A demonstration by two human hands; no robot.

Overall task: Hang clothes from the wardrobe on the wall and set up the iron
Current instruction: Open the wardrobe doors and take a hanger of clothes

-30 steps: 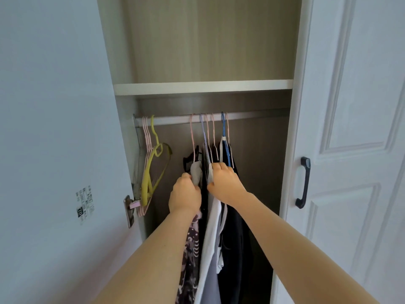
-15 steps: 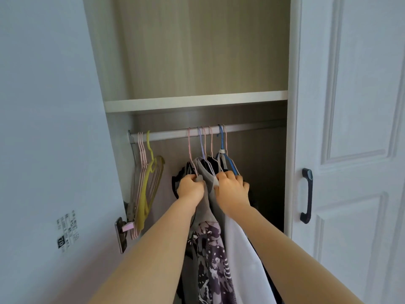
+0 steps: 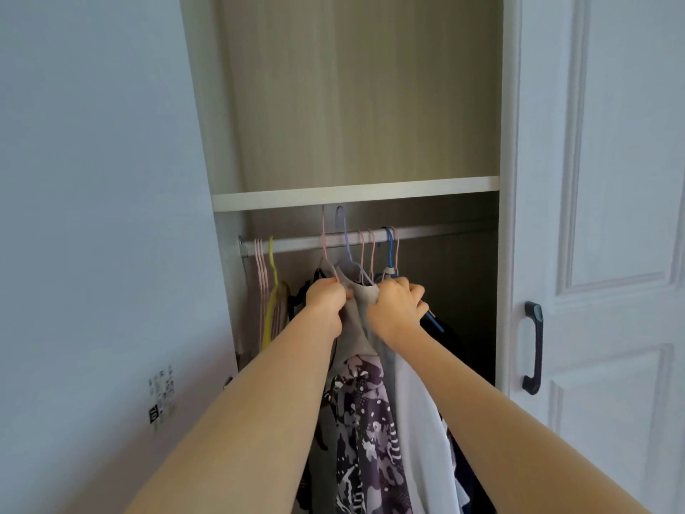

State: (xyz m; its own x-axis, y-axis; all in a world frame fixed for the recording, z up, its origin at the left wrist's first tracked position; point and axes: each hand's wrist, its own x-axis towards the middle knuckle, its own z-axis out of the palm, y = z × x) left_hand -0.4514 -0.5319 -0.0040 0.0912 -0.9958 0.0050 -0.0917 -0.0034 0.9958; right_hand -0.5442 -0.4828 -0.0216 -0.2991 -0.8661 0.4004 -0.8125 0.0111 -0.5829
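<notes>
Raised since earlier: pink wire hanger hook (image 3: 323,226), lilac wire hanger hook (image 3: 343,231), now above white wardrobe rail (image 3: 444,231) | left hand (image 3: 326,296), right hand (image 3: 396,307) clenched on grey cloth garment (image 3: 357,320) just below rail | likely unhooking; wall next.

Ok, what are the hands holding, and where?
The left hand and right hand each grip the grey garment at its shoulders, one on either side of the neckline.

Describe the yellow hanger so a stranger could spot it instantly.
Inside the open wardrobe, follow the rail under the shelf to its left end. The yellow hanger hangs empty there, the only yellow one, just right of the pale pink hangers.
</notes>
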